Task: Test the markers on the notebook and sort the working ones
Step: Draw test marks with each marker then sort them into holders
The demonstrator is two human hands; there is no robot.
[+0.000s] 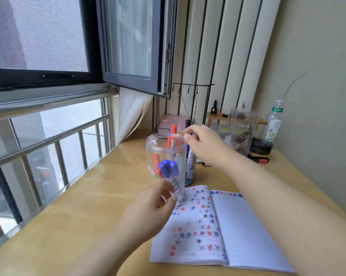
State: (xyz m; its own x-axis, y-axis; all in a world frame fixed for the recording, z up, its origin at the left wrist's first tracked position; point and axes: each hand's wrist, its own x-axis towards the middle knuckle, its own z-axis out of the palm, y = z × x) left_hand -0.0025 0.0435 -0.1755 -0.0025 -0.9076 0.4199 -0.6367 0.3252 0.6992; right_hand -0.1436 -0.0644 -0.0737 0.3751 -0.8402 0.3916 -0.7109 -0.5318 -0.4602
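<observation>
The clear jar (166,156) is taken as landmark – it stands or is held tilted just behind the open notebook's (208,222) far-left corner, mouth up and open. Inside it are blue-capped markers (169,169) leaning caps-up toward the near wall, and red markers (173,136), 1 poking above the rim; their long axes run near-vertical, tilted a little.

The left hand (156,206) is at the jar's base on the near side, fingers curled round the lower wall – gripping it, as judged; exact contact is blurred. The right hand (200,144) is at the jar's rim on the right-far side, fingertips (186,136) pinched narrow on something small at the rim; a blue marker top seems to be held, but it cannot be told for sure.

Just right of and behind the jar a second cup (190,170) with a printed pattern is seen, also with markers in it. The right hand is nearer both mouths, so the next drop or pull is judged to be its job – straight up or down along the marker's axis.

Open room: bare desk (88,206) left of the jar up to the window-side edge. Right and behind the jar is cluttered – a water bottle (273,122) and small boxes. The notebook's left page is already crowded with test marks; the right page is mostly blank.
</observation>
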